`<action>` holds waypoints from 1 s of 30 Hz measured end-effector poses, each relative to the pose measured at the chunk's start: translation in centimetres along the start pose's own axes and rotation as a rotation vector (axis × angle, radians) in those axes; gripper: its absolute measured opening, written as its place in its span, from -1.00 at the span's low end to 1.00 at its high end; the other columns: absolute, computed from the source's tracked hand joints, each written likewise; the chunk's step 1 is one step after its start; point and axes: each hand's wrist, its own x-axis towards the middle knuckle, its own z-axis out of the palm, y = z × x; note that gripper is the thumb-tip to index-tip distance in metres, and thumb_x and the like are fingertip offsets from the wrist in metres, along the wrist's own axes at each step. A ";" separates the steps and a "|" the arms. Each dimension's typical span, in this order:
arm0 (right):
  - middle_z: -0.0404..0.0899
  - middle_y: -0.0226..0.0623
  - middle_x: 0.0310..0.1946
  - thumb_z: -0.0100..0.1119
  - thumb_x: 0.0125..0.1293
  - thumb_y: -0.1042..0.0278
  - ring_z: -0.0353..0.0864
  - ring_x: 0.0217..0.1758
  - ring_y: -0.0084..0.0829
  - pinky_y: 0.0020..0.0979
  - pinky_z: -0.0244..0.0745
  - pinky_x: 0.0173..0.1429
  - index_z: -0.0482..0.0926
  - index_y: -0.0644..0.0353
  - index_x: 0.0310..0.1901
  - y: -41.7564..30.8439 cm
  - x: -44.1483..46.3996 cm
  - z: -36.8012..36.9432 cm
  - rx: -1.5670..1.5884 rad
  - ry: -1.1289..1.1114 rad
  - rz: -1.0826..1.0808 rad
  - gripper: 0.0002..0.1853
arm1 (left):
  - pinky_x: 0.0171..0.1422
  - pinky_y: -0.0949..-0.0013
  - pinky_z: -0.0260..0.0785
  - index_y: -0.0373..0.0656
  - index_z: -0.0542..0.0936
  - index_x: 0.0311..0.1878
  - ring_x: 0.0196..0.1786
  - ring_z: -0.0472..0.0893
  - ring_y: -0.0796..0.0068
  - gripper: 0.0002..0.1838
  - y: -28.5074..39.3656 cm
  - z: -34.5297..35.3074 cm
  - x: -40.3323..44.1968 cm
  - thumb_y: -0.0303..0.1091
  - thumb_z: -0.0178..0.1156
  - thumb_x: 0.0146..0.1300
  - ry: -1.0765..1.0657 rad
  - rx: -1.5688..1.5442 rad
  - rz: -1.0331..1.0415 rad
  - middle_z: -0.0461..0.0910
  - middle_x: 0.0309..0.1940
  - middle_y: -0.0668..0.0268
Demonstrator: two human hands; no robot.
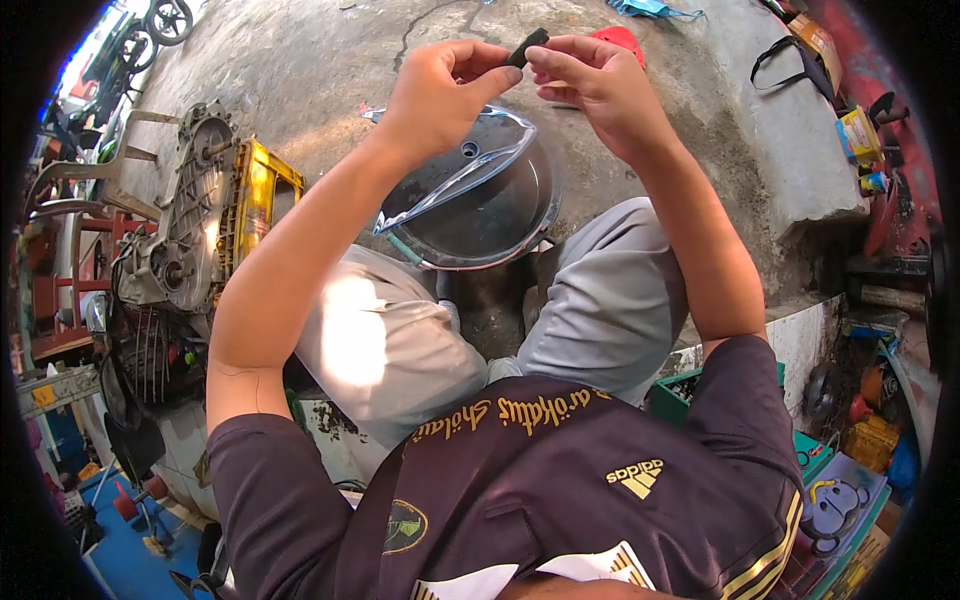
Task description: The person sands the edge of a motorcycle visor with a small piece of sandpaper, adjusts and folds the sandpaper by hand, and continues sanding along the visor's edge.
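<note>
A short, dark cylindrical piece, rubber-like in look point(527, 47), is held between my two hands above the basin's far rim. My left hand point(440, 92) pinches its lower left end between thumb and fingers. At the upper right end, the fingertips of my right hand point(600, 85) close on it. Below the hands, a round dark basin point(530, 225) stands between my knees with what looks like water in it. A clear plastic sheet or bag with a bluish edge point(480, 175) lies across the basin. I cannot tell exactly what the small piece is.
To the left, a greasy metal engine casing point(190, 210) leans by a yellow crate point(262, 185). A red object point(622, 42) lies on the concrete floor point(330, 90) behind my right hand. A concrete ledge point(810, 190) and cluttered parts line the right; a green crate point(672, 395) sits beside my right thigh.
</note>
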 end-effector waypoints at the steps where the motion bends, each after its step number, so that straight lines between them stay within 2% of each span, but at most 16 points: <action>1: 0.83 -0.32 -0.01 0.55 0.50 0.26 0.80 0.02 -0.52 -0.40 0.72 0.19 0.77 0.34 0.20 0.0 0.1 0.3 -0.013 0.010 -0.026 -0.61 | 0.12 0.40 0.62 -0.31 0.82 0.11 -0.04 0.76 0.58 -0.67 0.0 0.0 0.1 -0.26 0.54 0.46 -0.002 0.000 0.000 0.86 -0.13 0.30; 2: 0.82 -0.38 -0.01 0.50 0.55 0.28 0.78 0.02 -0.54 -0.41 0.70 0.21 0.78 0.27 0.19 0.0 0.1 0.4 -0.026 0.020 -0.050 -0.69 | 0.12 0.40 0.62 -0.32 0.82 0.12 -0.03 0.76 0.58 -0.67 -0.1 0.0 0.1 -0.28 0.55 0.45 -0.013 -0.019 0.003 0.86 -0.12 0.30; 9: 0.83 -0.36 0.01 0.46 0.58 0.31 0.79 0.06 -0.53 -0.37 0.71 0.23 0.79 0.27 0.17 0.3 0.1 0.6 -0.098 0.033 -0.105 -0.73 | 0.10 0.42 0.63 -0.33 0.79 0.17 -0.09 0.77 0.61 -0.63 -0.1 -0.2 0.1 -0.35 0.59 0.40 -0.067 -0.085 0.002 0.86 -0.13 0.28; 11: 0.85 -0.18 0.05 0.53 0.52 0.26 0.84 0.02 -0.46 -0.39 0.77 0.15 0.75 0.47 0.23 0.4 0.3 0.6 -0.078 0.028 -0.154 -0.55 | 0.11 0.38 0.64 -0.28 0.79 0.18 -0.07 0.77 0.56 -0.59 0.0 -0.3 0.1 -0.32 0.62 0.34 -0.068 -0.031 0.008 0.86 -0.10 0.28; 13: 0.85 -0.18 0.04 0.52 0.53 0.25 0.84 0.02 -0.47 -0.38 0.77 0.16 0.76 0.45 0.22 0.2 0.2 0.3 -0.050 -0.001 -0.149 -0.57 | 0.13 0.34 0.64 -0.23 0.79 0.19 -0.05 0.78 0.52 -0.55 0.4 -0.6 0.0 -0.28 0.65 0.29 -0.068 0.024 0.015 0.87 -0.08 0.27; 15: 0.85 -0.19 0.04 0.51 0.54 0.24 0.84 0.02 -0.47 -0.38 0.77 0.16 0.76 0.43 0.21 0.1 0.1 -0.2 -0.020 -0.033 -0.143 -0.58 | 0.28 0.19 0.61 -0.08 0.80 0.23 0.11 0.76 0.31 -0.38 0.8 -1.0 -0.2 -0.18 0.73 0.08 0.036 0.443 0.338 0.85 0.04 0.26; 16: 0.85 -0.23 0.03 0.51 0.54 0.23 0.84 0.01 -0.48 -0.37 0.76 0.17 0.77 0.40 0.19 0.2 0.2 -0.4 0.006 -0.062 -0.112 -0.60 | 0.28 0.19 0.61 -0.08 0.80 0.23 0.11 0.76 0.31 -0.38 0.8 -1.3 -0.2 -0.18 0.73 0.08 0.036 0.444 0.337 0.85 0.04 0.26; 18: 0.84 -0.27 0.01 0.50 0.55 0.22 0.84 0.00 -0.49 -0.37 0.76 0.18 0.78 0.36 0.17 0.4 0.1 -0.7 0.036 -0.090 -0.078 -0.63 | 0.44 0.08 0.53 0.06 0.63 0.52 0.33 0.66 0.21 0.00 1.0 -1.9 -0.2 -0.03 0.81 -0.06 0.085 0.598 0.637 0.80 0.21 0.33; 19: 0.83 -0.31 0.00 0.50 0.54 0.22 0.83 0.00 -0.50 -0.37 0.75 0.18 0.79 0.33 0.17 0.4 0.1 -0.8 0.056 -0.126 -0.042 -0.64 | 0.44 0.08 0.53 0.06 0.63 0.52 0.33 0.66 0.21 0.00 1.2 -1.9 -0.1 -0.03 0.81 -0.06 0.084 0.598 0.636 0.80 0.21 0.33; 21: 0.82 -0.35 -0.01 0.50 0.54 0.22 0.82 0.00 -0.52 -0.37 0.75 0.19 0.79 0.29 0.16 0.3 0.0 -0.7 0.077 -0.163 -0.005 -0.65 | 0.54 0.04 0.47 0.04 0.64 0.52 0.39 0.63 0.14 0.00 1.6 -2.1 0.0 -0.04 0.81 -0.08 0.054 0.644 0.780 0.78 0.26 0.29; 24: 0.81 -0.38 -0.02 0.50 0.52 0.23 0.79 0.01 -0.54 -0.38 0.74 0.19 0.78 0.28 0.17 0.1 -0.3 -0.5 0.039 -0.209 0.006 -0.65 | 0.56 0.06 0.47 0.05 0.69 0.47 0.41 0.63 0.14 -0.04 1.6 -2.2 -0.1 -0.08 0.82 -0.10 -0.019 0.615 0.752 0.78 0.26 0.29; 30: 0.78 -0.38 -0.04 0.48 0.53 0.23 0.78 0.01 -0.54 -0.38 0.73 0.18 0.77 0.29 0.15 0.1 -0.6 -0.5 0.083 -0.213 0.061 -0.67 | 0.51 0.09 0.50 0.08 0.78 0.36 0.36 0.65 0.16 -0.14 1.3 -1.8 -0.4 -0.18 0.82 -0.15 -0.022 0.581 0.682 0.80 0.20 0.29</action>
